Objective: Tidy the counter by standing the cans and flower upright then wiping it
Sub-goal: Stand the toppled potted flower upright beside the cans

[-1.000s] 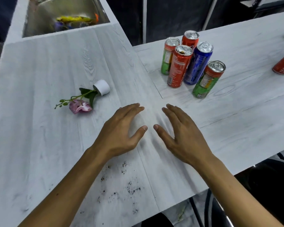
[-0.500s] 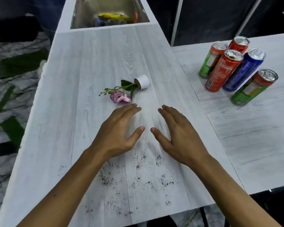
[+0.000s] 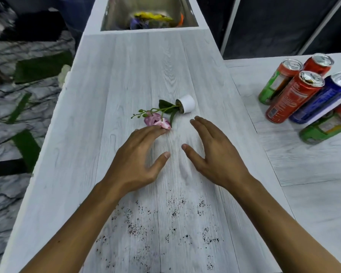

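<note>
Hovering empty with fingers spread, the left hand [image 3: 134,160] almost met the toppled orchid [image 3: 153,119] at twelve o'clock; its stem ran toward two o'clock to the white pot [image 3: 187,104], nearer the right hand [image 3: 217,154], fingers likewise parted.

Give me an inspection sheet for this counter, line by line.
Surface: white wood-grain counter, dark specks scattered near its front edge.
Job's things: flower tipped over, its white pot on its side; five cans upright, clustered at right.
Clutter: coloured items in the sink.
Hands: left hand open, fingertips at the bloom; right hand open, holding nothing.
Cables: nothing seen.
Surroundings: marbled floor at left, dark panels behind.
</note>
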`<state>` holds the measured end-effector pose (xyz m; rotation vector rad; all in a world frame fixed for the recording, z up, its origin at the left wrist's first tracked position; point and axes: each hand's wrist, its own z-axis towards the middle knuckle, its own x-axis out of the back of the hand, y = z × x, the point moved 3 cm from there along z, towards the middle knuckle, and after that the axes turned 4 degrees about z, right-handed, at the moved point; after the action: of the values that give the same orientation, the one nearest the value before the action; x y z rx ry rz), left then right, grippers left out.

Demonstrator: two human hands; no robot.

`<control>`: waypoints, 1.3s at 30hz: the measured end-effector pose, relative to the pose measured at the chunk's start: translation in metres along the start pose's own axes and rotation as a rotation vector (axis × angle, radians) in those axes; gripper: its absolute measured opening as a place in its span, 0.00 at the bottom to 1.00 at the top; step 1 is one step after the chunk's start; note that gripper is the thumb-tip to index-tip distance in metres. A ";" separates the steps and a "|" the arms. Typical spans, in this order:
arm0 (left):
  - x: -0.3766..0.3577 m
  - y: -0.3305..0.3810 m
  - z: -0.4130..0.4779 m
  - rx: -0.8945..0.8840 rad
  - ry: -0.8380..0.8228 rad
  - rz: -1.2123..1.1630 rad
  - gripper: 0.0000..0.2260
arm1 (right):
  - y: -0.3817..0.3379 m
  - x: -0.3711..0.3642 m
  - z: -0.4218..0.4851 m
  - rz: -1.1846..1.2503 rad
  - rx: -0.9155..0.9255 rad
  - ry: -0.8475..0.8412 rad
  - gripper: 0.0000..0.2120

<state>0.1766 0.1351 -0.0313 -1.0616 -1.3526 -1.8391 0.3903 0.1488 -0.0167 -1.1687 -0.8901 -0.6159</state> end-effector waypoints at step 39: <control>-0.013 -0.014 0.006 -0.023 0.052 -0.072 0.24 | 0.023 -0.019 0.128 -0.312 0.182 -0.016 0.18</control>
<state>0.1725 0.1456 -0.0480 -0.9815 -1.3578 -1.9257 0.3644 0.2769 -0.0284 -0.8791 -1.1290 -0.7612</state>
